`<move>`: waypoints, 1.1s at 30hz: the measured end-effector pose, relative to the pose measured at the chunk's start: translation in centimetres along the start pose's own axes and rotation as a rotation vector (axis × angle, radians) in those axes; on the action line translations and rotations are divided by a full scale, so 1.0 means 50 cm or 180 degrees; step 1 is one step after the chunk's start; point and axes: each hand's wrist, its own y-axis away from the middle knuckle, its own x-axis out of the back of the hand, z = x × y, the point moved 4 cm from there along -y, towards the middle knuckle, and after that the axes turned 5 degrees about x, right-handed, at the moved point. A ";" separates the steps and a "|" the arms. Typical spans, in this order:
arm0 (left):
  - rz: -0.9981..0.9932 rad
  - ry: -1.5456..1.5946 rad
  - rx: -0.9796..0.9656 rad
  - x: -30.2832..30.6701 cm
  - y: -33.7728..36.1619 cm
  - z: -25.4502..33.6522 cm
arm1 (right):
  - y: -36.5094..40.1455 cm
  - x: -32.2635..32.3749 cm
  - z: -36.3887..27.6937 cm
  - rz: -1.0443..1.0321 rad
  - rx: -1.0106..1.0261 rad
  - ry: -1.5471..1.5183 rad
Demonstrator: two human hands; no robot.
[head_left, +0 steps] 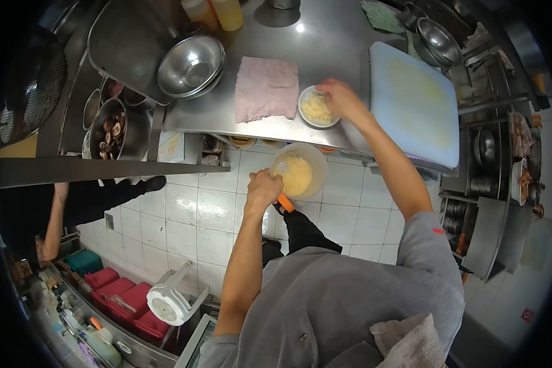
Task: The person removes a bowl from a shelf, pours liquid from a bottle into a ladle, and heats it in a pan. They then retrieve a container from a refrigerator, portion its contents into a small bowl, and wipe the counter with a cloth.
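Note:
My left hand (265, 189) is closed on the near left edge of a translucent tub (318, 184), held out over the floor in front of the counter. Finely chopped yellow food (297, 176) lies in the tub, and an orange handle-like piece (285, 202) shows just under my hand. On the counter's front edge stands a small white bowl (310, 118) with similar yellow food (317, 108) in it. My right hand (342, 100) grips the bowl's right rim, its fingertips partly hidden. Left of the bowl lies a pink cloth (267, 90).
Stacked steel bowls (191, 66) stand at the counter's left, and a pale blue cutting board (414, 104) lies at its right. A pot (111, 132) holds dark chopped food. Another person's arm (54, 224) shows at left. A white fan (170, 302) stands behind me.

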 end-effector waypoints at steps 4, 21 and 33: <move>-0.0022 0.0018 0.0002 0.001 -0.003 0.006 | 0.020 -0.035 -0.019 -0.0499 0.0127 0.0033; -0.0359 0.0119 -0.0091 0.022 0.006 -0.022 | 0.128 0.109 -0.167 0.0710 0.0086 -0.0500; 0.1863 0.0525 -0.0631 0.281 0.410 -0.378 | 0.191 -0.383 -0.454 -0.2849 -0.1516 -0.6135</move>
